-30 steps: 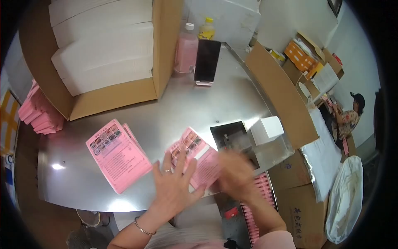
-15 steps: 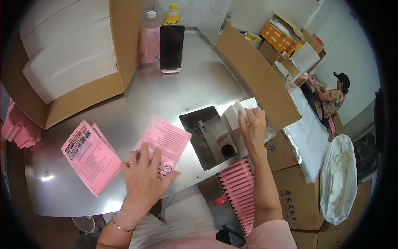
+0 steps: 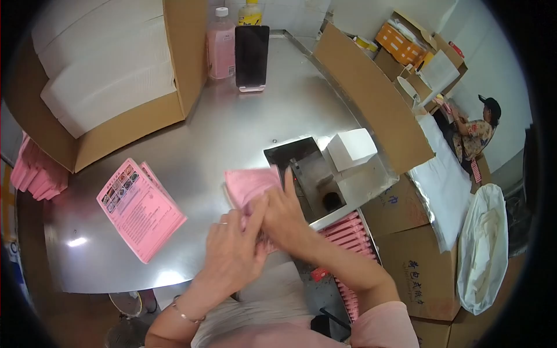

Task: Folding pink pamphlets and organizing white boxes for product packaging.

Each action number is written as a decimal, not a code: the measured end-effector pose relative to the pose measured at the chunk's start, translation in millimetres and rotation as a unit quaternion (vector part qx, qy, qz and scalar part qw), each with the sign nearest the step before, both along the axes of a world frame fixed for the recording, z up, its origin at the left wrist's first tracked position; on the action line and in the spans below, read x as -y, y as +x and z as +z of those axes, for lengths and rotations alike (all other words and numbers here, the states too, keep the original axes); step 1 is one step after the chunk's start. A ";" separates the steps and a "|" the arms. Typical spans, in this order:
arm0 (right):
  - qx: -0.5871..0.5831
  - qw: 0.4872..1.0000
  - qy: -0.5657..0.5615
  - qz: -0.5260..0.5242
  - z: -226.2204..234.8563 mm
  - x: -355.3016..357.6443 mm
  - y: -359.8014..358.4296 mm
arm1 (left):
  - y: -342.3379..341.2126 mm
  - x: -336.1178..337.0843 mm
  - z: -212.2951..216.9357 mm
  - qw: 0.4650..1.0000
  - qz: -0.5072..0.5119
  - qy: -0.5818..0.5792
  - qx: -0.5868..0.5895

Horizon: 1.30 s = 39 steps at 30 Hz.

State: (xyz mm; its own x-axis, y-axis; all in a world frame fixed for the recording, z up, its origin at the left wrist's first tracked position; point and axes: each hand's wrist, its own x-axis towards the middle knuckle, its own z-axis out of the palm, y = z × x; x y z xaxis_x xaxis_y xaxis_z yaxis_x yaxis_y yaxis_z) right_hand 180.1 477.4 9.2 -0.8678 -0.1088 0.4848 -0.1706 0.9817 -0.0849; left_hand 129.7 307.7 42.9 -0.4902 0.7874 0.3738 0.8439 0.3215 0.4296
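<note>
Pink leaflet (image 3: 250,184) is shown lying on the steel table (image 3: 232,133), at the near edge of the table's middle, directly under and ahead of both hands. Its visible part is a soft pink sheet, blurred, projecting up and to the left from beneath the fingers; the rest is covered. Its long axis is judged to run away from the person and slightly leftward, though the blur leaves this uncertain. The left hand (image 3: 232,252) is laid flat on the near end, fingers spread and pressing down, a ring and a wrist bracelet being seen. The right hand (image 3: 284,217) is placed over the sheet's right side, fingers extended toward the far edge; it is the nearer of the two to the exposed part. Neither hand is clenched; whether the sheet is pinched or only pressed cannot be told. Just right of the hands a recessed steel slot (image 3: 316,174) is set in the table, with a small white box (image 3: 351,148) at its far side. A stack of printed pink leaflets (image 3: 139,209) lies well to the left, apart from the hands. Large cardboard boxes (image 3: 104,87), a pink bottle (image 3: 221,43) and an upright phone (image 3: 252,55) stand at the far end.
</note>
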 end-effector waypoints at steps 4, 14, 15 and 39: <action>0.126 0.983 -0.044 -0.126 -12.7 -41.9 -18.1 | -7.3 16.9 14.4 0.997 0.033 -0.038 0.055; -0.165 0.935 0.097 -0.297 55.8 -88.7 29.4 | -67.4 111.7 -12.0 0.908 0.402 -0.042 -0.108; -0.161 0.934 0.100 -0.301 50.3 -107.4 30.7 | -70.1 116.7 -14.9 0.911 0.397 -0.043 -0.105; -0.178 0.938 -0.020 -0.296 25.5 -146.5 43.7 | -6.0 -8.7 -21.4 0.996 -0.082 0.043 0.001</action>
